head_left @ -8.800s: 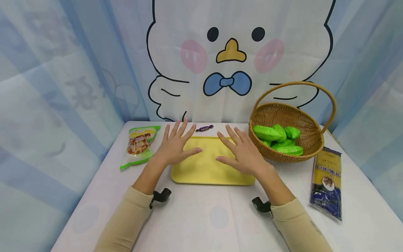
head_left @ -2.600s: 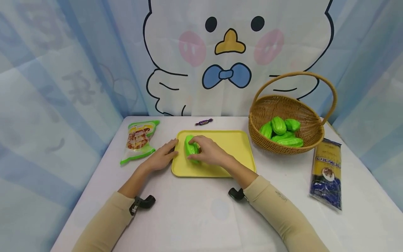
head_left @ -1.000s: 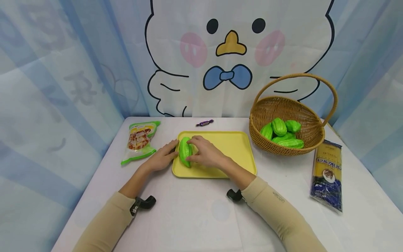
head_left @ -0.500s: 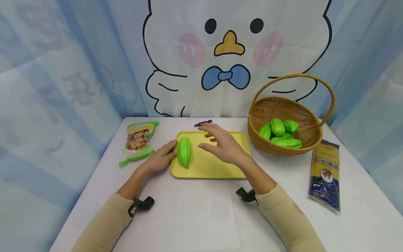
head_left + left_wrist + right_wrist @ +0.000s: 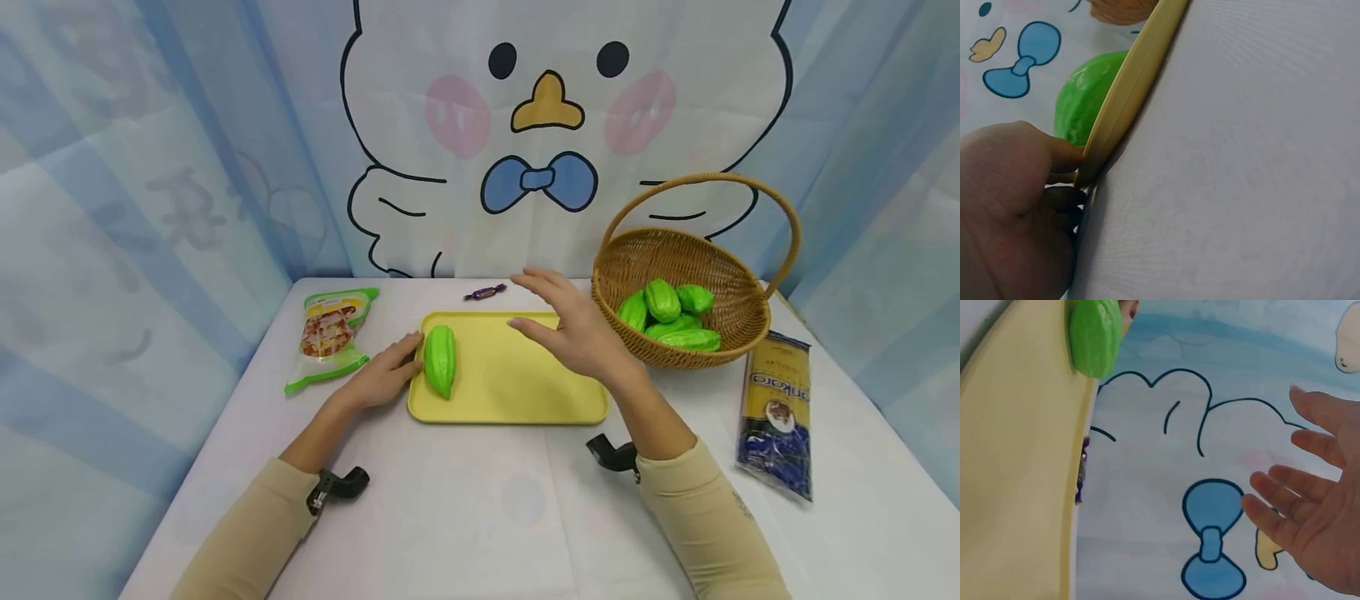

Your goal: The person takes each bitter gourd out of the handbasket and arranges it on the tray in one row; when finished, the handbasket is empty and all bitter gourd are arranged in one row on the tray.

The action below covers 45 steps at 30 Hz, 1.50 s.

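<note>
A bright green, ribbed, pointed fruit (image 5: 439, 362) lies lengthwise near the left end of the yellow tray (image 5: 517, 375). My left hand (image 5: 382, 377) rests at the tray's left rim, its fingertips touching the edge beside the fruit. The left wrist view shows the digits against the rim (image 5: 1119, 94), with the green fruit (image 5: 1088, 94) behind it. Above the tray's right part, my right hand (image 5: 581, 329) is raised with nothing in it, fingers extended and thumb apart. In the right wrist view the right hand (image 5: 1313, 503) is well away from the tray.
A wicker basket (image 5: 678, 242) with several more green fruits (image 5: 663, 300) stands at the back right. Beside it lies a gold and blue bag (image 5: 776, 417) on the table. A green-edged food packet (image 5: 330, 337) lies at left, and a purple-wrapped candy (image 5: 485, 292) behind the tray.
One green fruit came from the basket onto the tray and was shifted left there. My right hand has let go of it, lifted and drawn back right; the left stays at the rim.
</note>
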Available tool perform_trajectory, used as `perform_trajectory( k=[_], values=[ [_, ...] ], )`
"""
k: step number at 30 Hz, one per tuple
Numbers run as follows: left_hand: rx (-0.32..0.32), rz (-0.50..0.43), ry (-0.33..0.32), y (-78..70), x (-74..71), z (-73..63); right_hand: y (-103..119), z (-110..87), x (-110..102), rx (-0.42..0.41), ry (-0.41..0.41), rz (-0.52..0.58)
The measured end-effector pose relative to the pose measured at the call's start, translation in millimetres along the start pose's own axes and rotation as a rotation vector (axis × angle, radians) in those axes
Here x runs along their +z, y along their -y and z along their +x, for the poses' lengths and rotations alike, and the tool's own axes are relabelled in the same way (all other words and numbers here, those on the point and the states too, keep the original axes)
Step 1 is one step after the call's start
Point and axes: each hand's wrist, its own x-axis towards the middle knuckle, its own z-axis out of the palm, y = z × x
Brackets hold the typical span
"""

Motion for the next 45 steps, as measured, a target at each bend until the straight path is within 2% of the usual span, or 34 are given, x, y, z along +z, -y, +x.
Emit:
perform_trajectory(
  k=[7,22,28,35,39,45],
  values=[
    [-0.004,-0.011,0.007,-0.6,0.8,0.3,-12,-8.0,-33,-0.011,-0.148,0.002],
    [-0.001,-0.011,-0.003,-2.7,-0.4,-1.7,-35,-30.1,-95,0.146,-0.302,-0.054],
    [0.002,-0.008,-0.005,-1.4,0.8,-0.6,-51,-41.4,-115,0.279,-0.290,-0.096],
    [0.003,-0.004,-0.005,0.6,1.7,-0.5,-83,-50.6,-121,0.454,-0.240,-0.153],
    [0.005,0.000,-0.007,0.7,1.4,-0.7,-103,-52.2,-119,0.512,-0.231,-0.205],
    [0.008,-0.003,0.000,1.0,0.9,0.4,-128,-56.6,-116,0.527,-0.225,-0.270]
  ],
)
